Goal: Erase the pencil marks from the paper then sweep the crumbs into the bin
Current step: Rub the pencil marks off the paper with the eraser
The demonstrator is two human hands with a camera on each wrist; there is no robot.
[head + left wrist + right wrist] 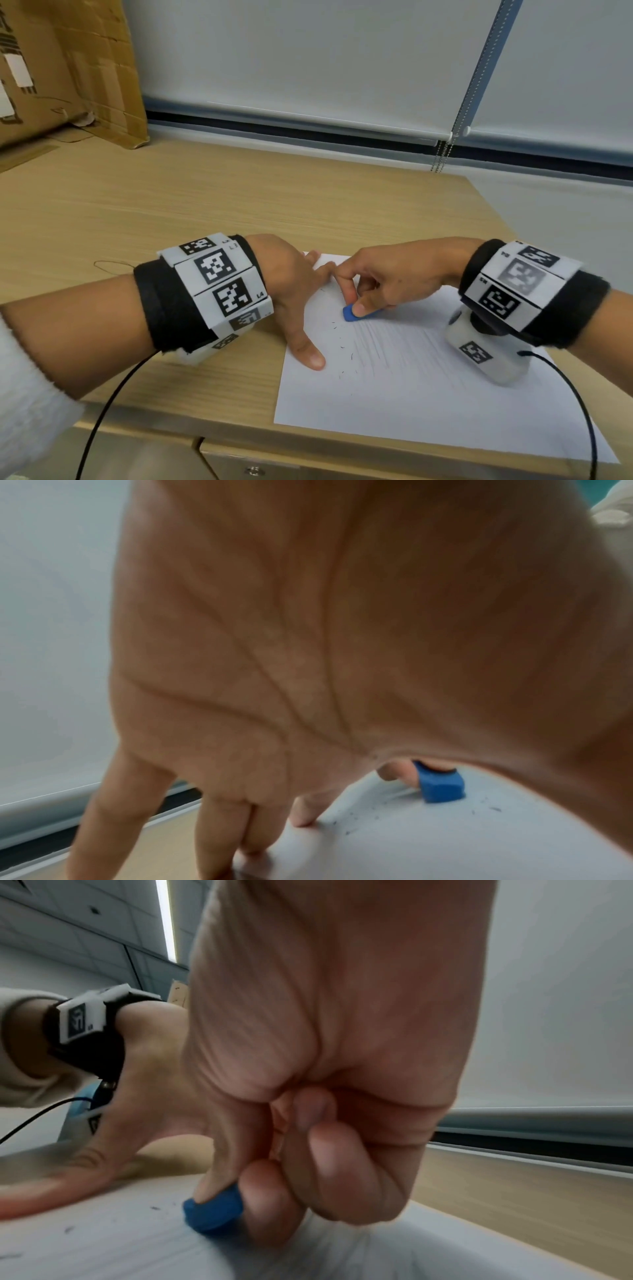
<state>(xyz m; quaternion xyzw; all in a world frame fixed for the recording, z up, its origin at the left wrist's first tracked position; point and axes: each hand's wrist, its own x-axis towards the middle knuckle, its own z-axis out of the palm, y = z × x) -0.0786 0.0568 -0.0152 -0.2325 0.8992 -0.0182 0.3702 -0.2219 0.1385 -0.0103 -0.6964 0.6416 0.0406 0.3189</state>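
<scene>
A white sheet of paper (404, 397) lies on the wooden desk (205, 205), with faint grey pencil strokes (397, 346) across its middle. My right hand (356, 301) pinches a blue eraser (351, 313) between thumb and fingers and presses it onto the paper; the eraser (214, 1214) shows clearly under my thumb in the right wrist view. My left hand (305, 298) lies flat with spread fingers on the sheet's left edge, holding it down. Small dark crumbs (342, 346) lie scattered between the two hands, also crumbs (352, 831) near the eraser (441, 787). No bin is in view.
A cardboard box (61, 68) stands at the desk's back left. A window blind with a bead chain (442, 154) hangs behind the desk. The desk's front edge, with a drawer below (253, 469), runs close under the paper. Black cables (113, 404) trail from both wristbands.
</scene>
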